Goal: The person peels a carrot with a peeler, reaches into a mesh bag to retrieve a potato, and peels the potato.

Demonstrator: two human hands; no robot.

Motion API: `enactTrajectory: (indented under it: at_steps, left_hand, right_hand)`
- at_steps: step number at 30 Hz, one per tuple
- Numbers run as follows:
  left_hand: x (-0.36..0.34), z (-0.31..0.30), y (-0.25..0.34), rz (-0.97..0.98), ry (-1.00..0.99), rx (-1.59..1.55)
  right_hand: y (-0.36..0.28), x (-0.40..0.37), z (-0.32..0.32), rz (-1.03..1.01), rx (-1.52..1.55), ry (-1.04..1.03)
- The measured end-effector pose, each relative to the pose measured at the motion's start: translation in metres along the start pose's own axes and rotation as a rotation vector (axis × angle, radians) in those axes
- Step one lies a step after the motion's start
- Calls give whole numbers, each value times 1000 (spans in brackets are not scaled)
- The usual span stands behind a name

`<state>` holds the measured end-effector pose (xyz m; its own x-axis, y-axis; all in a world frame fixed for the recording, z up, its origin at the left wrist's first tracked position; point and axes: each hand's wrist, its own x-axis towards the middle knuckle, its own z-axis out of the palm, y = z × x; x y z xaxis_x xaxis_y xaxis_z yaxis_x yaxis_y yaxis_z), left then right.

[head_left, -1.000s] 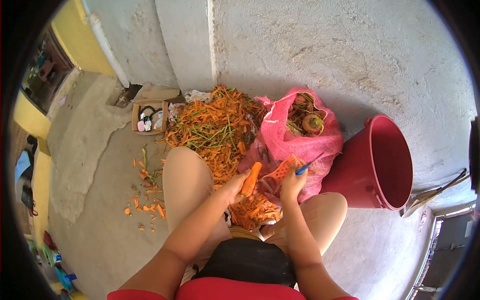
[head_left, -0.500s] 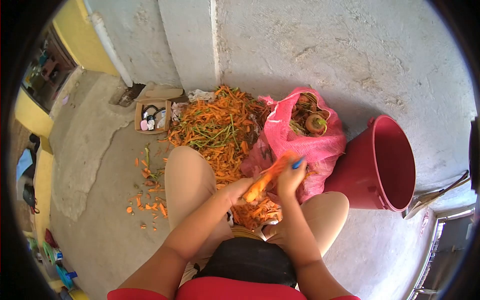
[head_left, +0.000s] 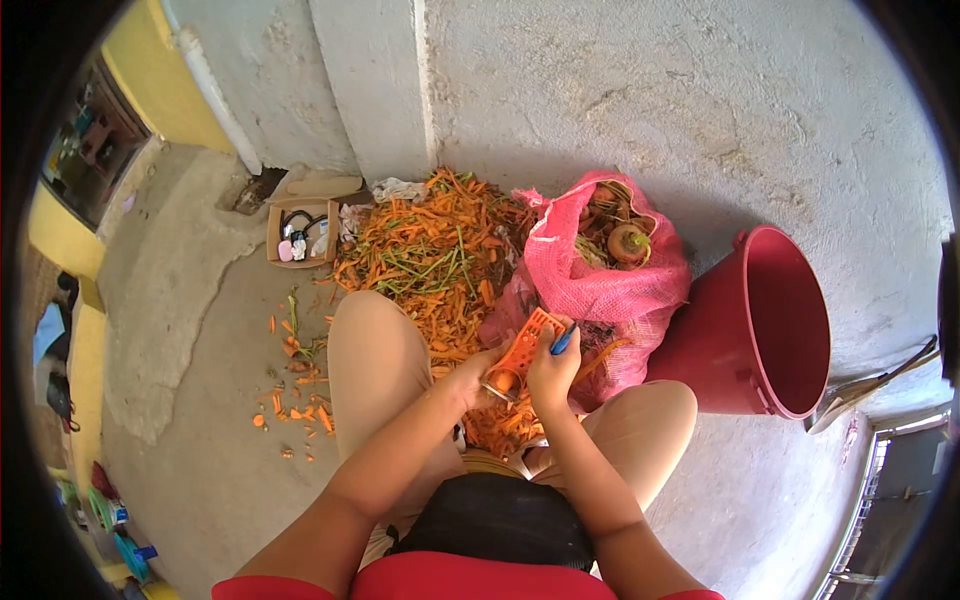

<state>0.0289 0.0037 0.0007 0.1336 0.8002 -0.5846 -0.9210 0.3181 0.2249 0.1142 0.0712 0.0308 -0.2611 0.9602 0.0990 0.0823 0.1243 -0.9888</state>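
Observation:
My left hand is closed around a carrot, whose rounded end shows between my knees. My right hand grips a tool with a blue handle end sticking out past the fingers. Between the hands lies a flat orange piece with holes, tilted over the carrot; whether it joins the blue handle is hidden by my fingers. Beneath both hands, orange peelings lie on the floor. Just beyond my right hand stands an open pink woven sack with carrots in it.
A large heap of carrot peelings and green stalks lies against the wall. An open cardboard box with small items sits left of it. At right, a red bucket leans over. Carrot scraps dot the floor at left.
The orange piece, a blur before, is now sharp with its holes visible. My right hand has moved slightly left and down, and the blue handle end points more upright.

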Motion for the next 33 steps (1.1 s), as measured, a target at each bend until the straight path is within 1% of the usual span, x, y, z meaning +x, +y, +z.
enactTrajectory:
  at_steps: [1,4,7,8,9,10,11,14,18,20,21,22,24,27,30,33]
  left_hand:
    - [0,1,0,4,9,-18]
    - [2,-2,1,41,-23,61]
    - [21,-30,5,-65,-261,111]
    - [19,-32,3,-87,-287,110]
    - [16,-34,-1,-109,-314,111]
    - [14,-35,-2,-131,-339,115]
    - [14,-35,-1,-124,-326,89]
    - [19,-32,0,-112,-299,6]
    - [11,-17,0,-46,-173,106]
    - [0,2,-1,6,-3,155]
    - [-4,9,0,32,80,179]
    - [-1,5,-1,30,56,153]
    - [8,-10,-3,31,8,101]
    - [12,-20,1,-55,-111,148]
    - [7,-16,5,-82,-188,230]
    - [-1,-10,5,-81,-69,446]
  right_hand:
    - [0,1,-1,58,-34,2]
    - [0,3,-2,68,-147,-20]
    - [28,20,-3,-85,-210,139]
    - [34,37,-13,-94,-266,241]
    - [45,53,-27,-23,-324,318]
    - [48,65,-39,-61,-338,421]
    - [45,73,-49,-103,-224,457]
    - [42,75,-53,-133,1,444]
    - [23,33,-23,1,136,206]
    - [8,15,-10,-140,14,125]
    - [9,10,-5,-77,110,59]
    - [6,5,-4,-32,-16,63]
    - [-3,4,-6,13,-110,45]
    - [3,11,-9,-47,-230,117]
    - [22,39,-22,-196,-295,340]
    - [26,56,-48,-108,-235,437]
